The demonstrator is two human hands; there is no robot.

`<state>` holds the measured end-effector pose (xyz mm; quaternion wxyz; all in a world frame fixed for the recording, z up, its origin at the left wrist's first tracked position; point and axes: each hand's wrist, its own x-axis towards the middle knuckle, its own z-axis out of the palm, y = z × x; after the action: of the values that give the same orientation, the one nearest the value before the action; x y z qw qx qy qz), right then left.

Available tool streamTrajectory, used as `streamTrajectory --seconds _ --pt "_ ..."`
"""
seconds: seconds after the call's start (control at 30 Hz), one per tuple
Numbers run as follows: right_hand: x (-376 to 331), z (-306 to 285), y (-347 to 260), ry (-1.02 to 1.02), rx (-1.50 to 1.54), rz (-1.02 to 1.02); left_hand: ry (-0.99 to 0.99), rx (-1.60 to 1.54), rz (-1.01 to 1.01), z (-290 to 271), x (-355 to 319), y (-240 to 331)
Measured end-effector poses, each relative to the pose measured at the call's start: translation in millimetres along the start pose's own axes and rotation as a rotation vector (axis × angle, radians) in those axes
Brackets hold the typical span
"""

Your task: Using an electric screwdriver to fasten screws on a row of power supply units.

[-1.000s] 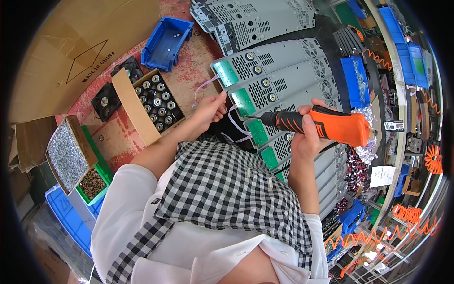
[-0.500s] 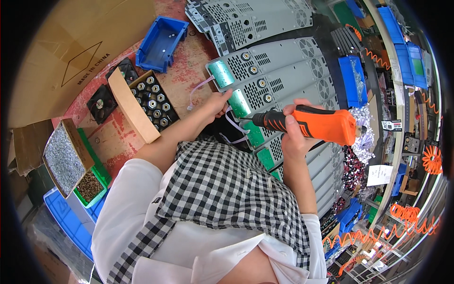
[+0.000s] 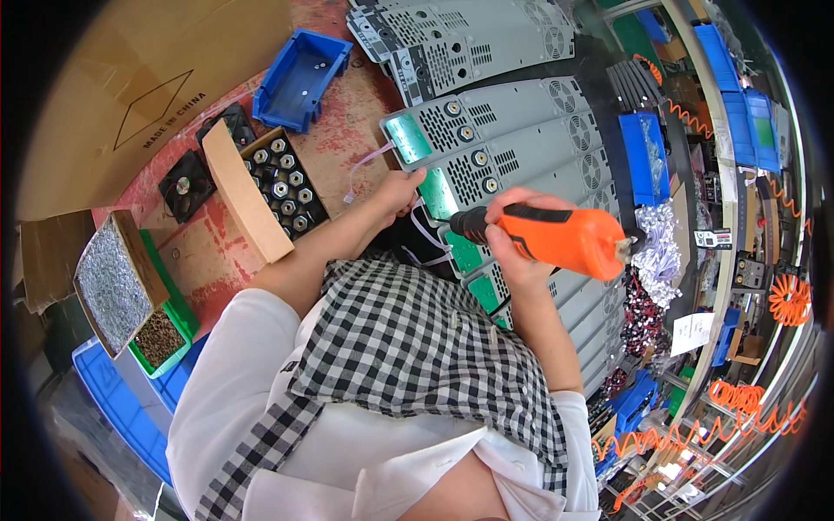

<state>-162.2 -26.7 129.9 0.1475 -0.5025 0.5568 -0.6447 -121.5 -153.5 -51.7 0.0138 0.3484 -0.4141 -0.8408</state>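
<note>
My right hand (image 3: pixel 519 252) is wrapped round an orange and black power screwdriver (image 3: pixel 565 239). Its dark tip points left, down at the near end of a grey vented metal panel (image 3: pixel 512 165), by the lower corner of the green film-covered patch (image 3: pixel 440 194). My left hand (image 3: pixel 400 192) is closed at that panel's near edge, thumb at the green patch's upper corner and fingers curled, partly hidden. Brass-coloured round fittings (image 3: pixel 479 158) sit on the panel. A white cable (image 3: pixel 426 227) loops out below my left hand. Similar panels lie side by side in a row.
Left of my left arm stands a carton of nut-topped fittings (image 3: pixel 282 187), near black fans (image 3: pixel 186 186) and a blue bin (image 3: pixel 301 80). Further left is a box of small silvery parts (image 3: pixel 113 282). Beyond the panels are a long blue bin (image 3: pixel 645 156) and wire bundles (image 3: pixel 658 252).
The screwdriver and my right hand have shifted left and slightly down, the tool's rear end tilting lower. My left hand stays at the panel edge.
</note>
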Motion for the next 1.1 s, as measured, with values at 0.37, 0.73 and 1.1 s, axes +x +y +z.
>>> streamTrajectory --seconds 0.37,0.73,1.1 --pt "9 -8 -22 0.138 0.037 -0.106 0.007 -0.091 0.078 -17 -15 -1" --pt "16 -9 -42 0.433 0.099 -0.125 -0.394 -0.382 0.1 -15 -61 24" --pt "15 -23 -43 0.411 0.099 -0.107 -0.551 -0.511 -0.006 -3 -45 11"
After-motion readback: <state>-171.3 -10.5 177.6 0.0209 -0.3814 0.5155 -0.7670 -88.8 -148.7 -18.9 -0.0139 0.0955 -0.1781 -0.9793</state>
